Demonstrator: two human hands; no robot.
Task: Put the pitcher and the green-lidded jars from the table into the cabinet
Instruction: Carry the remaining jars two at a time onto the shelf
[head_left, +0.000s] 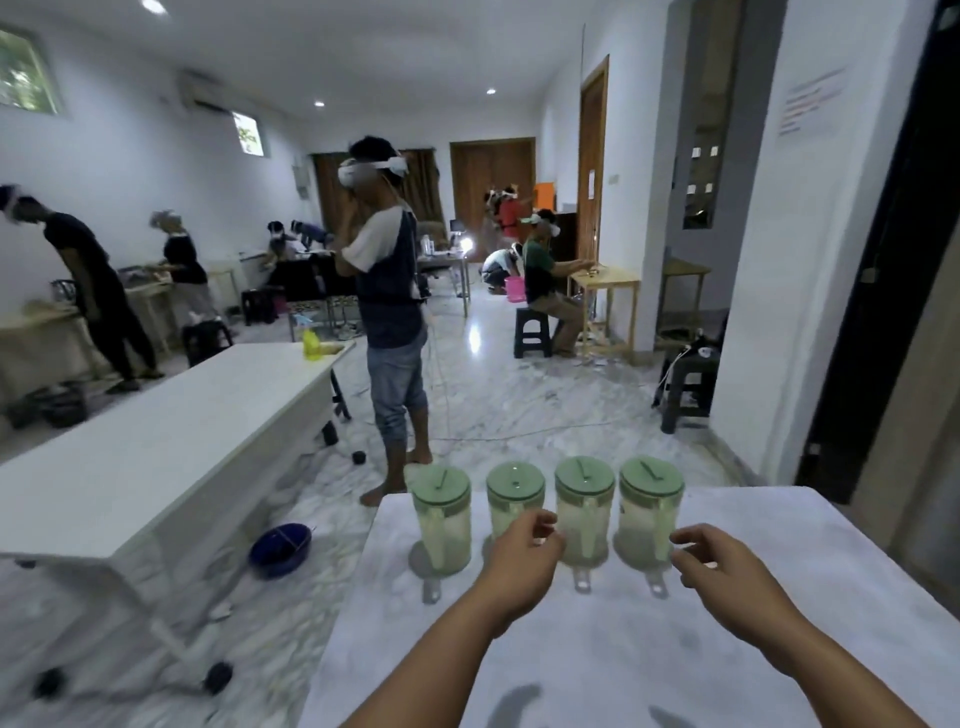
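Reaching both hands out: left hand (527, 553) half-curled, empty, right at second jar (514, 501); right hand (719, 564) loose, empty, beside fourth jar (649, 512), handles toward me.

surface: white table (727, 649) | on it: four green-lidded jars (441, 519) in a row — far edge

4 green-lidded jars (545, 512) upright, table (727, 597) row
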